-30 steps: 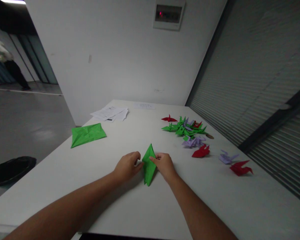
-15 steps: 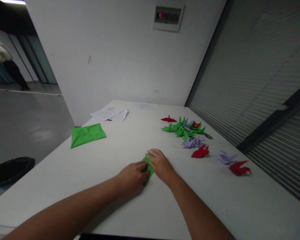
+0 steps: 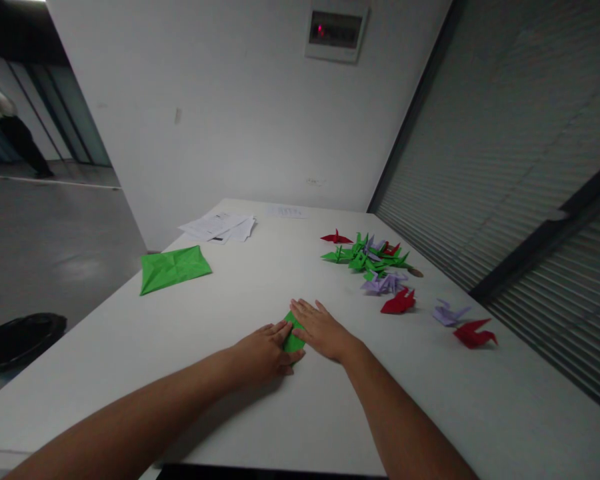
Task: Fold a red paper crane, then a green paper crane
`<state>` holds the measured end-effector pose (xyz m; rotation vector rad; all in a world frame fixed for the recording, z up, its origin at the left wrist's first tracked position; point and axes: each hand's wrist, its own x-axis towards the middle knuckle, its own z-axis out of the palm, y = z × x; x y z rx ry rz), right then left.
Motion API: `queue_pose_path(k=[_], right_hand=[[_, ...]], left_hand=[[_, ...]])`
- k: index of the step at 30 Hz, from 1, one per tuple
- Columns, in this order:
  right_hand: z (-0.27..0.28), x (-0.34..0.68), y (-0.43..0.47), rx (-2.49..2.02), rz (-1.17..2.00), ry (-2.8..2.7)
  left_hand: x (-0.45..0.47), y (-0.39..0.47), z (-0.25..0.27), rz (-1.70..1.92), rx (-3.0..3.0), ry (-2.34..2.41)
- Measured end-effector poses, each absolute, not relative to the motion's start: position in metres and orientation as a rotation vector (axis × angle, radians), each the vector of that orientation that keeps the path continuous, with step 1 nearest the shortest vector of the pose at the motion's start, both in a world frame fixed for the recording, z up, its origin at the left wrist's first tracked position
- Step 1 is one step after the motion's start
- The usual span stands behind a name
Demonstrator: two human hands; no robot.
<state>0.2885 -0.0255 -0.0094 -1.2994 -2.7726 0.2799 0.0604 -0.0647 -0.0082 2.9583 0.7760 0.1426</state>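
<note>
A small folded piece of green origami paper (image 3: 294,341) lies on the white table between my two hands, partly covered by them. From the left, my left hand (image 3: 266,352) rests on it with fingers spread, some on its left edge and others along its near end. My right hand (image 3: 325,330) lies nearly flat across its far right side, fingers stretched out. Neither hand grips the paper; both press it down.
Folded paper cranes in green, purple and red form a pile (image 3: 373,257) on the right. A red crane (image 3: 475,333) sits nearest. At left are green paper (image 3: 175,269), printed sheets (image 3: 217,227) and a black-lined bin (image 3: 20,341). A person (image 3: 13,127) stands far left.
My right hand has flattened, its fingers straightening over the paper. The fingers of my left hand have spread wider, and more of the green paper's middle shows between the hands.
</note>
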Motion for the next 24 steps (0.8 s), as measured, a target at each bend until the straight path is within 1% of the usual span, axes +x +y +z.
queue_pose_path(k=[7,19,24], right_hand=[[-0.015,0.289,-0.021,-1.443,0.197,-2.718],[-0.018,0.289,-0.018,-1.600,0.156,-2.626],[-0.014,0.289,-0.018,-1.601,0.168,-2.641]], left_hand=[[0.055,-0.066,-0.010,0.123,2.923,0.782],[0.041,-0.075,0.004,0.028,2.887,0.607],[0.039,-0.075,0.018,0.174,2.925,0.525]])
